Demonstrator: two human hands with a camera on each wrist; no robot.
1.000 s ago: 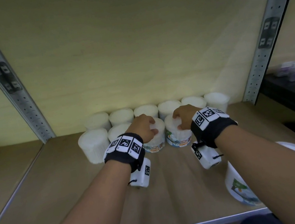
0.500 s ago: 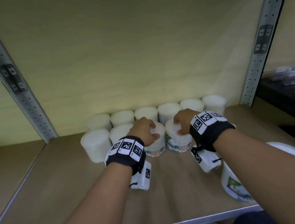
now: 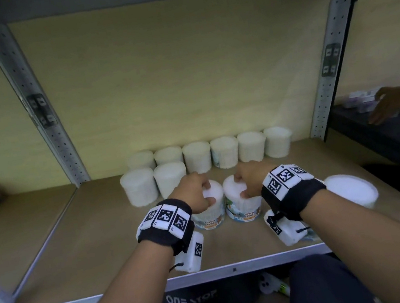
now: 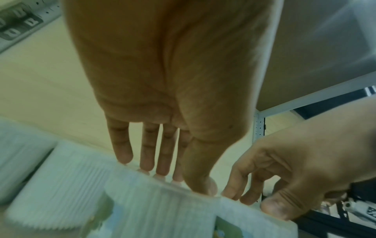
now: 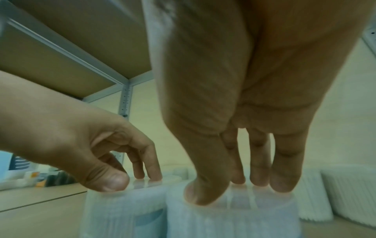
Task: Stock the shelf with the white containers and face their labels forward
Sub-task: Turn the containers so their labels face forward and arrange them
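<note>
Two white cotton-bud containers stand side by side on the wooden shelf point(image 3: 98, 247), their printed labels facing me. My left hand point(image 3: 208, 192) grips the lid of the left container point(image 3: 209, 222) from above. My right hand point(image 3: 239, 186) grips the lid of the right container point(image 3: 246, 212) the same way. The left wrist view shows fingertips point(image 4: 146, 167) and thumb on the left container's rim point(image 4: 162, 209). In the right wrist view the thumb point(image 5: 203, 190) and fingers press on the right container's top point(image 5: 230, 217). Behind them stand a back row of several white containers point(image 3: 224, 152) and two more point(image 3: 140, 187) in front of it at the left.
A larger white tub point(image 3: 351, 191) sits at the shelf's right front corner, beside my right wrist. Grey perforated uprights point(image 3: 56, 138) point(image 3: 326, 88) frame the bay, with another shelf board overhead. Another person's hand point(image 3: 392, 103) is at the far right.
Both hands have drawn their containers toward the shelf's front edge, away from the second row. My head has pulled back, so more of the shelf shows.
</note>
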